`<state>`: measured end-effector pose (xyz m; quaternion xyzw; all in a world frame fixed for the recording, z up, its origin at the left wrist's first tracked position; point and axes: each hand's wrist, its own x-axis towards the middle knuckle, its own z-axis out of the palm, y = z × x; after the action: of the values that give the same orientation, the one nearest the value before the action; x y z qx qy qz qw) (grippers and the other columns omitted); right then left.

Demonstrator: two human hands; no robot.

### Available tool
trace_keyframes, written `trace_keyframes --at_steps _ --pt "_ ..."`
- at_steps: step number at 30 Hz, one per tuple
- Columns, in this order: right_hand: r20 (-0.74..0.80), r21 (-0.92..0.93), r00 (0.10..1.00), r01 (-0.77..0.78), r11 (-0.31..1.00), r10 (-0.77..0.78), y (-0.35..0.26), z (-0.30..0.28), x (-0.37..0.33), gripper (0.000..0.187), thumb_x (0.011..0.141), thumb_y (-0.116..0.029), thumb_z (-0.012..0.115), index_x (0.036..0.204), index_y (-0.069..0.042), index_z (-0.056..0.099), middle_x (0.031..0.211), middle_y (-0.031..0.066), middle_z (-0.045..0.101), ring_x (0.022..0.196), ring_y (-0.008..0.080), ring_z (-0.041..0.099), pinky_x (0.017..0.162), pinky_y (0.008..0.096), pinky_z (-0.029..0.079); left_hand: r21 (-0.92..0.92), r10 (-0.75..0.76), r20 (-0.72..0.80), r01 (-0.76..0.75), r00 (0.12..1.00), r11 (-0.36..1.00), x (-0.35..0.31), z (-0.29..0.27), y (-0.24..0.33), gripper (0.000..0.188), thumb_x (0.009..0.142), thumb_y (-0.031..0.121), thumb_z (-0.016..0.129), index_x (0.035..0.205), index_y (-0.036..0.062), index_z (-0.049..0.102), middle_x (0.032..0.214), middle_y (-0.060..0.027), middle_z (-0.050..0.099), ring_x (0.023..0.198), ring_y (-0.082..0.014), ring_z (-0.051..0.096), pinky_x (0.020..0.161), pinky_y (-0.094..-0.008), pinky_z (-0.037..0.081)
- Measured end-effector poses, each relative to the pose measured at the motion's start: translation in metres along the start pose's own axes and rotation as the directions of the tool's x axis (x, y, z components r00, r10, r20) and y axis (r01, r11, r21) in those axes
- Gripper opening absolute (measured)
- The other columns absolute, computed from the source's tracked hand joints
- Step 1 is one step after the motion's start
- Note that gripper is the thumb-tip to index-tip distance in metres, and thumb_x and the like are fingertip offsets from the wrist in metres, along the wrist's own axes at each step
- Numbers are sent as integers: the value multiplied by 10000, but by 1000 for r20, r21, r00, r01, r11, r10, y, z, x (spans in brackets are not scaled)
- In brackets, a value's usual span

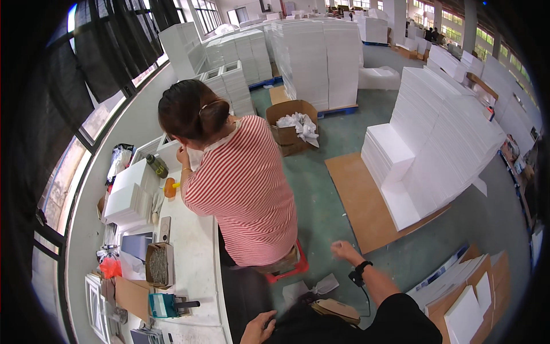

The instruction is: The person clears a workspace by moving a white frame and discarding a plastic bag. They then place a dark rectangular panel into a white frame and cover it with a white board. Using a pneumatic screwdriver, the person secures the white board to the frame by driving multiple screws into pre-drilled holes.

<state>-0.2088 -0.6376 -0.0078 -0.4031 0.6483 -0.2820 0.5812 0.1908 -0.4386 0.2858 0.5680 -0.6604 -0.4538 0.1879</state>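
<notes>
At the lower edge, my left hand (259,328) hangs beside my dark clothing, its fingers slightly bent and apart with nothing in them. My right hand (346,252) is raised over the green floor to the right, fingers curled in and no object visible in it. A black band with a small device and cable (358,273) is on my right wrist. Close in front sits a co-worker in a red-and-white striped shirt (246,195), on a red stool (301,261), facing the white workbench (197,252). The co-worker's hands are mostly hidden.
The bench holds a small open box (166,281), a teal tape dispenser (164,306), a green bottle (157,165) and white panels (127,198). A carton (285,137) with crumpled wrapping stands ahead. Stacked white boards (438,135) rest on cardboard at right; more panels (467,315) lean lower right.
</notes>
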Motion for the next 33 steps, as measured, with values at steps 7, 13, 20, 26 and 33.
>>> trace_keyframes --at_steps 7,13,20,26,33 --pt "94 -14 936 -340 940 340 118 28 -100 324 950 -298 689 1107 -15 697 899 68 699 774 172 680 658 347 585 51 8 -14 -7 1000 999 6 15 -47 346 982 142 663 1322 77 655 1194 -179 698 1040 -323 715 869 -379 569" --pt "130 64 948 -302 951 292 122 39 -112 261 934 -261 683 972 -2 679 763 49 670 678 163 659 577 323 549 35 1 -9 -1 1000 999 2 17 -48 345 982 179 647 1300 47 654 1237 -214 681 1135 -417 657 956 -437 540" --pt "163 -80 966 -192 978 203 92 39 -84 393 1003 -321 645 1213 10 665 1061 92 715 898 185 708 727 326 585 12 -8 -35 8 999 1000 -4 21 -57 347 983 182 643 1299 38 656 1240 -219 682 1143 -414 656 962 -438 536" --pt "158 -43 974 -156 987 161 60 34 -88 415 999 -323 642 1235 17 658 1060 96 716 900 180 706 755 327 593 10 -55 24 55 998 998 0 32 -68 358 982 187 646 1310 45 649 1256 -216 678 1150 -412 655 961 -441 537" --pt "123 -91 976 -171 981 181 79 3 -100 395 993 -316 650 1229 0 663 1025 72 716 848 164 701 736 319 592 -20 15 162 -12 987 1000 34 46 -73 364 973 190 654 1314 64 641 1270 -191 677 1173 -404 642 972 -449 531"
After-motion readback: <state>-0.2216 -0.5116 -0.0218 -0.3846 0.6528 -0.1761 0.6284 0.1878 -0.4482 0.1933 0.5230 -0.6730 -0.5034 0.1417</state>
